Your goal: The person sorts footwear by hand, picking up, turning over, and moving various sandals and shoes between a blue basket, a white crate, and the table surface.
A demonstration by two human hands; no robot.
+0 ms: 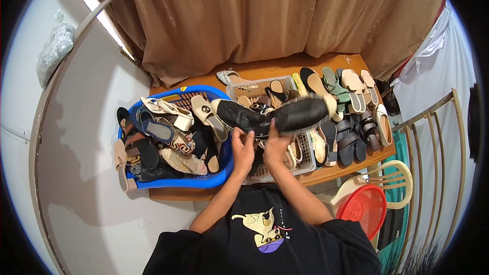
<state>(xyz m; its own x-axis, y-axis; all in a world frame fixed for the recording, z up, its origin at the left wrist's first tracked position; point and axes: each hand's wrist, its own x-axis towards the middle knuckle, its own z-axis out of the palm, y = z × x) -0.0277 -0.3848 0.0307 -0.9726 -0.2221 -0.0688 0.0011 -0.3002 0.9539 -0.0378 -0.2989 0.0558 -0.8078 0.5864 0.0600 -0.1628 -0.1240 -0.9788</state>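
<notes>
My left hand [243,150] is closed on one black shoe [234,116], which points up and to the left. A second black shoe [300,115] with a pale end is gripped by my right hand [276,145], slightly blurred. The two shoes meet in the middle, held above a clear plastic basket [244,89] that has more footwear in it. On the left, a blue basket [224,165] is heaped with sandals and shoes, among them a beige slide [206,113] with a dark buckle near my left hand.
Rows of sandals, including green sandals [333,87] and black slides [346,140], line the right of the wooden table [175,193]. A red basket [362,211] sits on a cream plastic chair [402,186]. A metal rail [461,142] stands right; a brown curtain [244,15] hangs behind.
</notes>
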